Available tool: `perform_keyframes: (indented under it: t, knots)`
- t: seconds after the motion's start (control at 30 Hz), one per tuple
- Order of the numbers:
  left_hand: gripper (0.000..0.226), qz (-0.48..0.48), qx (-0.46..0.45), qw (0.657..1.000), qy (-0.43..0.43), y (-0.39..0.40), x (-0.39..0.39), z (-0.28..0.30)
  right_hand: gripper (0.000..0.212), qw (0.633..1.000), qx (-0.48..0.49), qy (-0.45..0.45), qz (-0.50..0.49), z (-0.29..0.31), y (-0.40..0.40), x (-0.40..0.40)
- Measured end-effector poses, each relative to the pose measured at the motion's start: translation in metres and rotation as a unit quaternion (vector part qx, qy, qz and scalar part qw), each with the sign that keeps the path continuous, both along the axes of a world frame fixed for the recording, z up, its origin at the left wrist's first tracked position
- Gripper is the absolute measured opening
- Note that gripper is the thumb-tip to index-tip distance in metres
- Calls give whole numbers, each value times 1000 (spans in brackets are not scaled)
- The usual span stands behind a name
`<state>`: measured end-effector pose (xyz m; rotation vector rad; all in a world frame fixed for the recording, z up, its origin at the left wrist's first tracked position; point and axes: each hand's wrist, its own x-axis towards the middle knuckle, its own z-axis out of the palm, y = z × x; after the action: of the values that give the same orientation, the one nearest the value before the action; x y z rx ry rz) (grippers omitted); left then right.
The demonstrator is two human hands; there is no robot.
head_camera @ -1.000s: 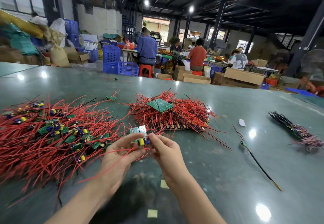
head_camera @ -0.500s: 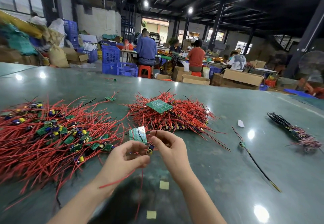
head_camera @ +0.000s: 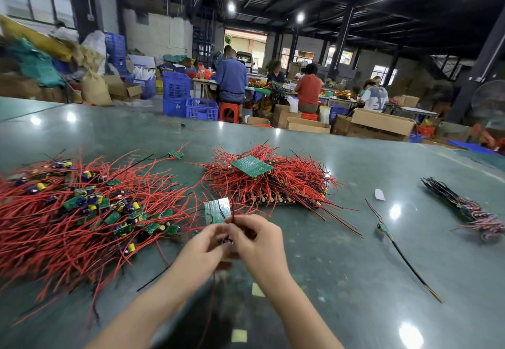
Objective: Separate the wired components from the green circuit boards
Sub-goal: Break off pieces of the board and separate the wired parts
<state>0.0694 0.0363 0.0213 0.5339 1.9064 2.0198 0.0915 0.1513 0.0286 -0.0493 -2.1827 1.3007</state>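
**Board and wired part pulled apart at the desk**

Raised since half a second ago, the green circuit board now stands just above both hands at lower centre of the frame, its solder side facing the camera. The left hand has its grip closed on the board's lower edge, while the right hand pinches a thin red wire that rises beside the board; a small dark component between the fingertips is too blurred to identify.

Judged from this, the step in hand is snapping or pulling one wired part free. It would go best with the board held firm near the joint and the pull taken close to the component, not far out along the wire, which could tear loose.

On the left of the frame lies a wide heap of loose pieces; behind the hands, at centre, sits a stack of boards with red leads. A single wired part and a dark bundle lie to the right. The grey-green desk is glossy and mirrors ceiling lamps. Beyond, people sit working among blue crates and cardboard boxes in a dim hall.
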Motion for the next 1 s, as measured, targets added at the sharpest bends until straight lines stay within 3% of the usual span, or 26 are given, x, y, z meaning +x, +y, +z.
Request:
perform_keyframes:
  t: [0.1,0.23,0.4,0.47,0.57,0.6,0.7,0.77,0.8,0.87,0.9,0.93,0.97,1.0]
  knots:
    - [18,0,-13,1000,-17,2,1,-2,12,998,-52,-31,36,2,0,0]
    - [16,20,2,998,-66,0,1,5,20,969,-220,-75,87,6,-2,3]
    - [18,-27,78,986,-147,-5,2,12,16,846,-480,-120,199,6,-4,2]
    - [22,-35,96,981,-165,-6,3,12,14,858,-462,-112,196,6,-5,2]
    - [21,-2,76,986,-147,-4,4,11,19,968,-220,-64,101,7,-7,4]
    - [21,13,50,991,-126,-4,3,10,21,986,-146,-44,69,9,-7,5]
    - [24,49,-14,998,-46,-7,1,9,19,996,-75,-11,53,13,-4,6]
    - [26,51,-20,998,-13,-8,1,9,15,986,-149,-20,71,15,-2,8]
    - [26,44,-9,999,-15,-8,2,10,13,964,-245,-35,101,15,-1,8]
    - [28,18,43,997,-56,-6,3,12,10,855,-478,-84,181,15,-3,7]
    - [28,8,66,995,-77,-5,3,12,8,811,-543,-101,193,14,-4,7]
    - [28,6,73,994,-84,-5,2,12,7,801,-558,-107,188,11,-5,5]
    - [28,13,56,996,-70,-5,2,11,8,831,-522,-101,166,9,-5,4]
    - [29,30,21,999,-31,-6,2,9,9,883,-446,-80,121,9,-3,3]
